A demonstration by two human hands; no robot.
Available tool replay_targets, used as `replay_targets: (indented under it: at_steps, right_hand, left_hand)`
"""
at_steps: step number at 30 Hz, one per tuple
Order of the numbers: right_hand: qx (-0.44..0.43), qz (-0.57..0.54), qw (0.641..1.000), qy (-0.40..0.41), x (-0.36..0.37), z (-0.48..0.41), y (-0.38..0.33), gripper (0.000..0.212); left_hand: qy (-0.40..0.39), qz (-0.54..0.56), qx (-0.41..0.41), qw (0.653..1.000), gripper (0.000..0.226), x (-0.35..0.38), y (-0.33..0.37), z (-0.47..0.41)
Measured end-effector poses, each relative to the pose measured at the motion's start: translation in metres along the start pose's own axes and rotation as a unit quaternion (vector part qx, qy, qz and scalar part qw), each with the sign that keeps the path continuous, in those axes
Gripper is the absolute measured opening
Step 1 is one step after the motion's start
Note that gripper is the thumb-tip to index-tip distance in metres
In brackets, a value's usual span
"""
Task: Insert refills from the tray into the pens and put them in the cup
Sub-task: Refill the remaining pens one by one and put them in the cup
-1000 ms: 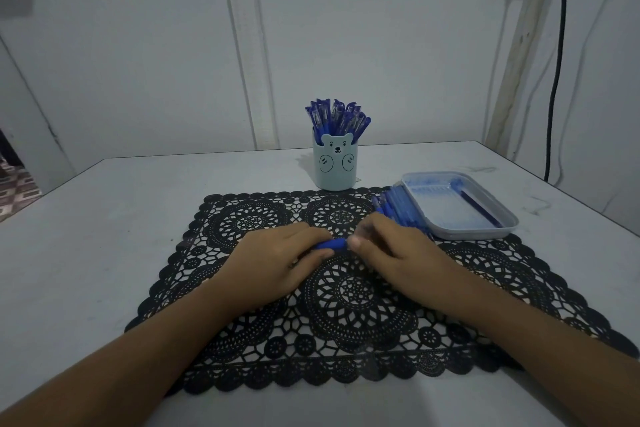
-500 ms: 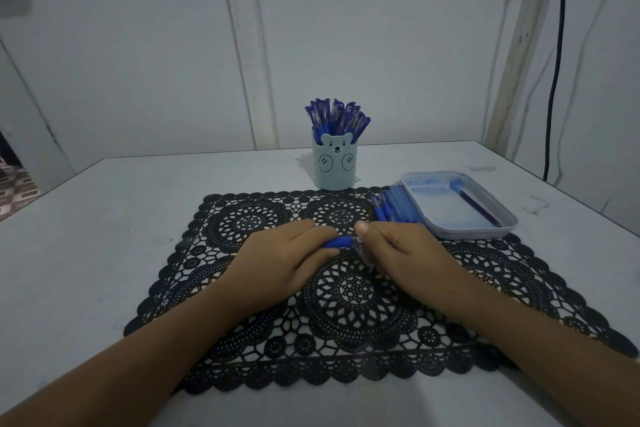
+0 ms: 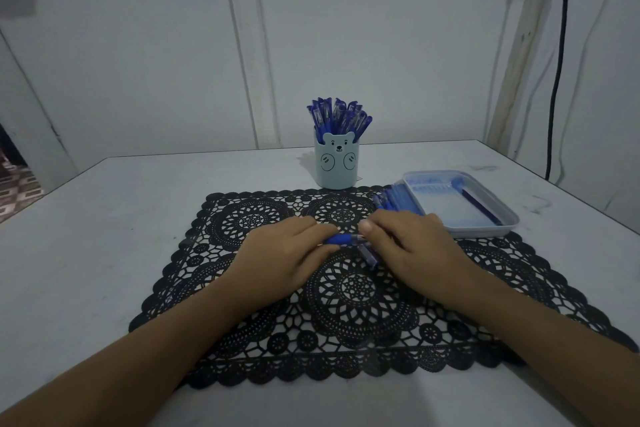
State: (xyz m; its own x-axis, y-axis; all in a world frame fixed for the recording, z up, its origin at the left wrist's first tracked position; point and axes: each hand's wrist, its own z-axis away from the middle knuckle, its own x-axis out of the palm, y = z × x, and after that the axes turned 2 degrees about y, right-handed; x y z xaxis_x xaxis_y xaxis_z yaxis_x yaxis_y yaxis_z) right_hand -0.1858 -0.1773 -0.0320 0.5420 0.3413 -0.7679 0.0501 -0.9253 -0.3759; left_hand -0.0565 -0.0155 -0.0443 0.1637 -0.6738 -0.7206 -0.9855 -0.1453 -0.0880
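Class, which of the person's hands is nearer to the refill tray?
Right. The right hand lies close to the tray, at its near-left corner; the left hand is farther left.

Left hand (image 3: 281, 253) and right hand (image 3: 419, 250) are bare. Both forearms are bare to the frame edge. Right thumbnail: short.

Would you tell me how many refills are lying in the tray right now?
1: a dark refill along the right wall of the tray. More may be hidden.
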Motion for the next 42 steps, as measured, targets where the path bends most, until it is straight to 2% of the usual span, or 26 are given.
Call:
replay_targets:
  at_steps: [3,5,9,13,18,24,29,35,39,42]
  right_hand:
    - [0.001,0.166,0.985,-0.051,-0.003,0.001,0.002,0.065]
    - [-0.006,0.204,0.974,-0.096,-0.001,0.003,0.007,0.054]
    - [0.002,0.139,0.989,-0.051,0.001,0.001,0.008,0.027]
    - [0.083,-0.047,0.995,-0.024,-0.008,-0.002,0.007,0.009]
    - [0.1,-0.143,0.985,0.008,-0.013,-0.003,0.004,0.015]
    - [0.1,-0.146,0.984,0.002,-0.013,-0.003,-0.002,0.013]
    - [0.063,-0.139,0.988,-0.027,-0.008,-0.001,-0.007,0.016]
    - [0.027,-0.165,0.986,-0.017,-0.004,-0.004,-0.004,0.022]
    - [0.006,-0.145,0.989,-0.016,-0.003,-0.003,-0.003,0.023]
    - [0.006,-0.138,0.99,0.003,0.001,-0.003,-0.004,0.021]
  left_hand:
    - [-0.008,0.014,-0.044,0.999,0.026,0.0,-0.001,0.001]
    - [-0.012,0.016,-0.06,0.998,0.027,0.0,-0.001,0.001]
    - [-0.016,0.021,-0.081,0.996,0.027,0.0,0.0,0.0]
    - [-0.009,0.044,-0.106,0.993,0.027,-0.001,-0.001,0.001]
    - [-0.01,0.044,-0.11,0.993,0.028,-0.002,0.0,0.0]
    - [-0.013,0.042,-0.096,0.994,0.029,-0.002,0.0,0.0]
    - [-0.045,0.035,-0.073,0.996,0.034,-0.002,0.002,0.0]
    - [-0.081,0.122,-0.102,0.984,0.047,0.001,0.0,0.001]
    - [-0.099,0.157,-0.099,0.978,0.047,0.001,-0.002,0.0]
    - [-0.081,0.111,-0.098,0.986,0.046,0.0,0.0,-0.002]
